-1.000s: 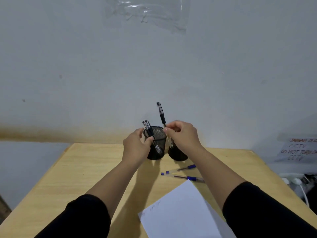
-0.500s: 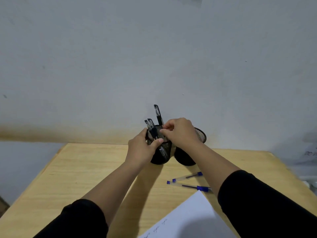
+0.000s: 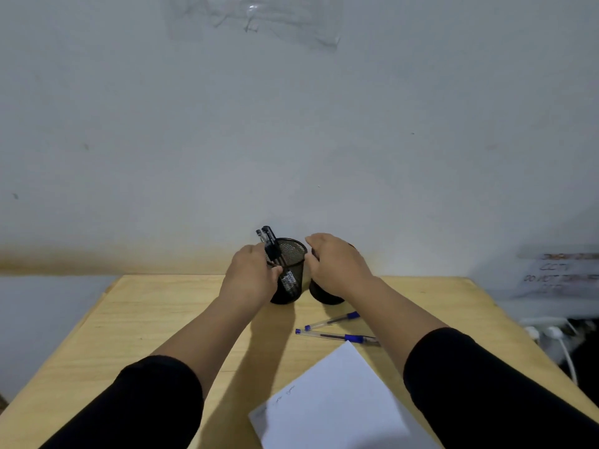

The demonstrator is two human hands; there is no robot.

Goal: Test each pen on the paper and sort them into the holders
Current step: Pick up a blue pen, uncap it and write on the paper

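Two black mesh holders stand side by side at the far edge of the table. My left hand (image 3: 251, 277) grips the left holder (image 3: 291, 273), where black pens (image 3: 268, 242) lean out over its left rim. My right hand (image 3: 337, 267) curls over the top of the right holder (image 3: 324, 294) and hides its opening; no pen shows in that hand. Two blue-capped pens (image 3: 334, 320) (image 3: 337, 336) lie on the table in front of the right holder. The white paper (image 3: 340, 400) with faint scribbles lies nearest me.
The wooden table (image 3: 146, 335) ends at a white wall just behind the holders. A power strip with white plugs and cables (image 3: 547, 333) sits off the table's right edge. A paper notice (image 3: 557, 273) hangs on the wall at right.
The black pen my right hand held upright above the holders is no longer in sight. My right hand has dropped onto the right holder. My left hand stays on the left holder.
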